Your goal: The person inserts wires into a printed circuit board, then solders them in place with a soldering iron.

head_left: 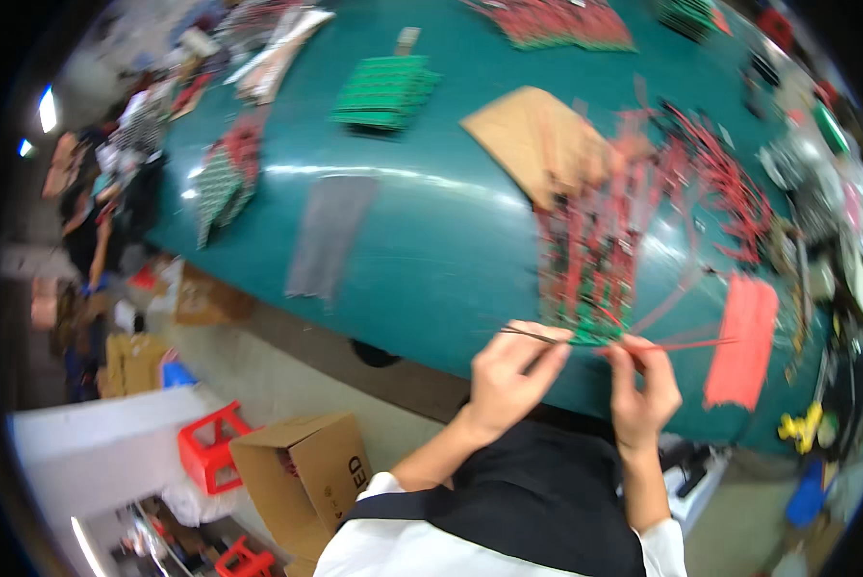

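Note:
My left hand (514,377) is closed in a pinch on a thin black wire (528,334) at the table's near edge. Just right of it, my right hand (645,389) pinches a thin red wire (691,344) that sticks out to the right. Between my fingertips lie small green circuit boards (590,330). Beyond them, rows of boards with red and dark wires (590,245) stretch away from me, blurred. Their far ends rest over a brown cardboard sheet (520,135). Whether the two wires join the nearest board is too blurred to tell.
On the green table (431,231) are stacked green boards (385,91), a grey cloth strip (331,236), a red sheet (742,341) and a red wire bundle (730,183). Tools and yellow-handled pliers (802,426) crowd the right edge. An open cardboard box (302,476) and red stool (212,447) stand below left.

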Demonstrator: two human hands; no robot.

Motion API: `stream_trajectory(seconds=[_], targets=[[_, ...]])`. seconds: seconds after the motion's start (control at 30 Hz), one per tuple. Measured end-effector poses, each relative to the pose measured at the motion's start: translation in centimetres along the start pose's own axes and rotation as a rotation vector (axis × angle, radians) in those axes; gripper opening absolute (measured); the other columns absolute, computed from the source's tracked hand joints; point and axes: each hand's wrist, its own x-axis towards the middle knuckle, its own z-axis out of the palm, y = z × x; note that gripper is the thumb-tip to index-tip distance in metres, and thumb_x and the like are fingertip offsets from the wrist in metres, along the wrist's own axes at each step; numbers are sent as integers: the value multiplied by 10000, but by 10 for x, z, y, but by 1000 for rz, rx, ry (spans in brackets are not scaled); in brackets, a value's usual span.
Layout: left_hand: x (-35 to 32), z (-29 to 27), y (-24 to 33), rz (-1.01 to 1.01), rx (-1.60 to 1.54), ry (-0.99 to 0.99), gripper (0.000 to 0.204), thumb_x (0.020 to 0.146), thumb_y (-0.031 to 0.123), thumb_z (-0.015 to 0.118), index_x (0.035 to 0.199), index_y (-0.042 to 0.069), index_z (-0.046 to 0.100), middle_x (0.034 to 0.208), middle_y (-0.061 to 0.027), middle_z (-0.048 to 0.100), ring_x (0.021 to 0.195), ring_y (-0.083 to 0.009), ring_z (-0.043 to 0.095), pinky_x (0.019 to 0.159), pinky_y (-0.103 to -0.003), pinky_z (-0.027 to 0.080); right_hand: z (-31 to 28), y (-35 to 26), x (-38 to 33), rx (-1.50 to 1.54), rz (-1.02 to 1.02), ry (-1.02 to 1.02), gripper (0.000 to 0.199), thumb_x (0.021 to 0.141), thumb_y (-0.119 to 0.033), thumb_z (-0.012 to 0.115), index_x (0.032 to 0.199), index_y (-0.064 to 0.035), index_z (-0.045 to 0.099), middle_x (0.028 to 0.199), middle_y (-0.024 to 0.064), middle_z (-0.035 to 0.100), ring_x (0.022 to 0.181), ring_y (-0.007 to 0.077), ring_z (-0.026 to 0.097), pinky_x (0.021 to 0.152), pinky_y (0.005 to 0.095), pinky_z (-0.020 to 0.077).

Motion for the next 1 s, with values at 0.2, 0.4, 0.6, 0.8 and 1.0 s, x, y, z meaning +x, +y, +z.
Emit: stream_trajectory(seconds=[0.2, 0.4, 0.6, 0.8, 1.0], targets=[[3, 24, -14, 107, 4, -34, 148, 792, -45, 758, 933, -32, 716, 907, -121, 704, 769, -176, 692, 677, -271, 574, 3, 12, 9, -37, -127, 86, 173, 784, 77, 745, 908, 41, 629, 819, 137, 685, 679, 246, 684, 605, 304, 553], [1, 28, -11, 143, 71, -33, 152, 793, -49, 755, 938, -35, 712, 897, -119, 696, 755, -176, 690, 671, -269, 572, 5, 13, 8, -63, -169, 48, 179, 781, 66, 746, 896, 32, 613, 807, 138, 678, 675, 261, 674, 598, 324, 550], [1, 28, -9, 145, 80, -23, 150, 792, -56, 750, 936, -38, 711, 893, -119, 693, 755, -174, 686, 675, -268, 570, 7, 15, 6, -72, -175, 40, 182, 783, 58, 744, 899, 23, 608, 794, 128, 668, 670, 266, 663, 592, 335, 541], [2, 28, -10, 131, 72, -26, 151, 794, -63, 744, 939, -39, 709, 895, -121, 692, 765, -175, 685, 678, -266, 571, 11, 16, 9, -67, -178, 36, 184, 781, 57, 745, 897, 23, 607, 784, 123, 659, 669, 264, 659, 590, 338, 540], [2, 28, -13, 143, 88, -30, 151, 795, -61, 745, 939, -37, 708, 901, -121, 692, 763, -177, 686, 681, -267, 573, 10, 15, 9, -65, -162, 38, 189, 776, 57, 748, 900, 22, 610, 783, 119, 658, 665, 259, 658, 584, 334, 539]])
